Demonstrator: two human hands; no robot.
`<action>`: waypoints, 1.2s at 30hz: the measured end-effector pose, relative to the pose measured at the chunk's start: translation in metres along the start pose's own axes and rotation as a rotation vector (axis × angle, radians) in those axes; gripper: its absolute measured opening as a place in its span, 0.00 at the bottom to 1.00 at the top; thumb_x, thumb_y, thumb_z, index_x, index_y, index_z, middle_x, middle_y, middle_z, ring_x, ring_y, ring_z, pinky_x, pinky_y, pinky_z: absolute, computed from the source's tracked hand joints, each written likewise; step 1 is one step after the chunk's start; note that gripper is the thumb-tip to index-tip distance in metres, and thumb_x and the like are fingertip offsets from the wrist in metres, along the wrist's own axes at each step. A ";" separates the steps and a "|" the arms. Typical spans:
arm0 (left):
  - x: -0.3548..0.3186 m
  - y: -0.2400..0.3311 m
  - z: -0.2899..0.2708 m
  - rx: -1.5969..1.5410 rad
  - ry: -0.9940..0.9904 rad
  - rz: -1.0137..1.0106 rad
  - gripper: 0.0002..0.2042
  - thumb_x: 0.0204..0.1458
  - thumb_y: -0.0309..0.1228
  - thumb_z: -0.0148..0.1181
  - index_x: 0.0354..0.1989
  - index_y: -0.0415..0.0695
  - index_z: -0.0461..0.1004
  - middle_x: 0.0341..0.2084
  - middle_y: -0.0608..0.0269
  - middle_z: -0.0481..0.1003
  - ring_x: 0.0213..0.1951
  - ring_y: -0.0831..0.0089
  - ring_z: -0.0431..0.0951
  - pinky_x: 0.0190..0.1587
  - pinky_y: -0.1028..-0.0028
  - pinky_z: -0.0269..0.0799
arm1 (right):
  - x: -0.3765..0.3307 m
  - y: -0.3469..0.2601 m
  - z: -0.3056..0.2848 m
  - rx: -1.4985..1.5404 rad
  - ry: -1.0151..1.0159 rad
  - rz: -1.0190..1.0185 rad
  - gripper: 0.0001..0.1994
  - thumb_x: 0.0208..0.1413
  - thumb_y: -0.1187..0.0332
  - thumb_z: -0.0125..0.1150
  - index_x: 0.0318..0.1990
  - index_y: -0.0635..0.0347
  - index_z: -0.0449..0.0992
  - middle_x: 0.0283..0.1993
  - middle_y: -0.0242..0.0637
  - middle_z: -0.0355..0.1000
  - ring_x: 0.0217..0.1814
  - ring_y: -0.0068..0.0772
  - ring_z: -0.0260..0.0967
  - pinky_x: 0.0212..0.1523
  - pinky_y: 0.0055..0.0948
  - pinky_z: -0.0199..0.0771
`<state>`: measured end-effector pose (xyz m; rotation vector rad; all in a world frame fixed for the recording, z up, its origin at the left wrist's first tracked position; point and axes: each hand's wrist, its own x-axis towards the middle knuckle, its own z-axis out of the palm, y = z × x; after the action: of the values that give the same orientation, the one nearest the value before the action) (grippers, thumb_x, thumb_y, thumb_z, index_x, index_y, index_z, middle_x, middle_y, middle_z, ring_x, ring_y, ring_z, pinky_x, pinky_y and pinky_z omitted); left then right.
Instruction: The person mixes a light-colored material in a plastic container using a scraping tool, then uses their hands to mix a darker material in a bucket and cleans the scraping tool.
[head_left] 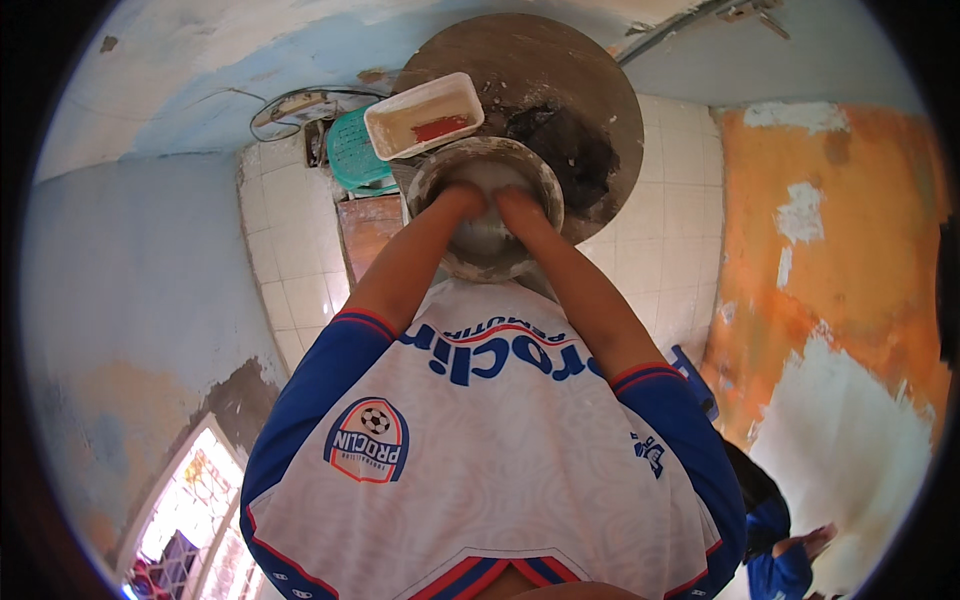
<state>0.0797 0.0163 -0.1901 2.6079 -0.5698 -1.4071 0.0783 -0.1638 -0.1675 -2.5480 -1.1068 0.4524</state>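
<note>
Both my arms reach forward into a round bucket (pixel 440 160) with a smeared, dirty rim. Cloudy greyish liquid (pixel 480 238) shows inside it. My left hand (pixel 463 200) is in the left part of the bucket, its fingers bent down and blurred. Close beside it on the right is my right hand (pixel 517 203), with its fingers also lowered and smeared by motion. Whether either hand grips anything is hidden.
Behind the bucket lies a large round brown board (pixel 620 110) with a crumpled black plastic bag (pixel 565 150). A white rectangular tub (pixel 400 118) and a green plastic stool (pixel 350 150) stand left. Another person's hand (pixel 820 540) shows at lower right, near the patchy orange wall (pixel 850 260).
</note>
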 end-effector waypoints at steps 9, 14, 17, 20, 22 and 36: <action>-0.035 -0.001 -0.051 -0.435 -0.336 -0.059 0.20 0.50 0.39 0.64 0.51 0.45 0.84 0.53 0.50 0.80 0.48 0.56 0.82 0.55 0.61 0.75 | -0.001 -0.013 -0.016 -0.096 -0.103 0.178 0.12 0.61 0.71 0.50 0.47 0.56 0.79 0.45 0.49 0.79 0.48 0.50 0.80 0.49 0.47 0.80; -0.070 0.021 -0.043 -0.121 -0.070 0.034 0.19 0.49 0.36 0.65 0.49 0.45 0.84 0.52 0.49 0.80 0.50 0.53 0.82 0.57 0.62 0.74 | 0.003 -0.016 -0.014 -0.098 -0.159 0.240 0.13 0.59 0.74 0.51 0.47 0.59 0.79 0.46 0.52 0.79 0.50 0.52 0.80 0.50 0.50 0.80; -0.056 0.016 -0.007 -0.002 0.170 -0.026 0.16 0.48 0.33 0.65 0.45 0.43 0.85 0.49 0.47 0.82 0.51 0.52 0.82 0.58 0.62 0.74 | 0.013 -0.023 -0.016 -0.121 -0.133 0.257 0.12 0.58 0.74 0.52 0.46 0.60 0.80 0.47 0.53 0.79 0.50 0.55 0.79 0.50 0.51 0.80; -0.058 0.021 0.002 0.041 0.157 -0.004 0.15 0.46 0.31 0.66 0.43 0.42 0.86 0.46 0.46 0.83 0.50 0.53 0.83 0.56 0.60 0.76 | 0.016 -0.028 -0.020 -0.076 -0.033 0.287 0.12 0.57 0.74 0.54 0.45 0.61 0.79 0.47 0.54 0.78 0.49 0.58 0.79 0.50 0.52 0.80; -0.064 0.026 0.004 0.030 0.200 0.043 0.15 0.46 0.31 0.66 0.43 0.43 0.86 0.46 0.46 0.83 0.49 0.53 0.84 0.54 0.59 0.77 | 0.013 -0.032 -0.022 -0.046 0.016 0.317 0.11 0.56 0.73 0.55 0.45 0.60 0.79 0.47 0.54 0.77 0.48 0.59 0.79 0.50 0.52 0.81; -0.143 0.018 -0.012 -0.047 0.637 0.063 0.14 0.47 0.30 0.66 0.44 0.44 0.81 0.39 0.50 0.83 0.44 0.52 0.85 0.45 0.55 0.81 | -0.053 -0.103 -0.062 0.014 0.429 0.348 0.15 0.54 0.74 0.61 0.50 0.56 0.79 0.57 0.42 0.74 0.61 0.51 0.70 0.57 0.47 0.76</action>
<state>0.0137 0.0541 -0.0670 2.7464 -0.5031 -0.4994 0.0036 -0.1469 -0.0609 -2.6547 -0.5098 -0.0167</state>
